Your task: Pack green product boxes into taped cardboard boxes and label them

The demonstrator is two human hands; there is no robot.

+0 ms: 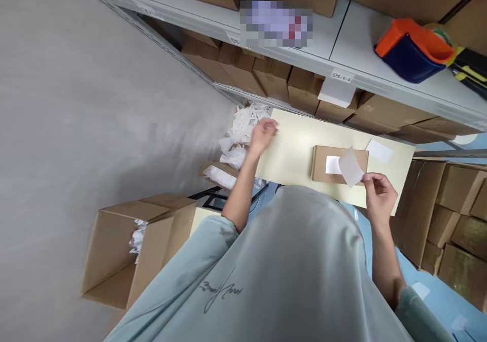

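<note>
My right hand (380,192) pinches a corner of a thin whitish paper label (350,167) between thumb and fingertips. The label is curved and hangs over a small flat brown cardboard box (320,164). On the box top a white label (333,165) is partly covered by the held one. My left hand (263,136) is off to the left, over the table's left edge beside a heap of white paper scraps (247,124). Its fingers are loosely bent and slightly apart, and nothing shows in them. Another white slip (379,150) lies behind the box's right end.
The pale yellow table (292,134) stands against a metal shelf (319,42) full of cartons. On the shelf are an orange and blue tape dispenser (414,50) and a yellow-black cutter (470,70). An open carton (114,261) stands left; stacked cartons (452,205) stand right.
</note>
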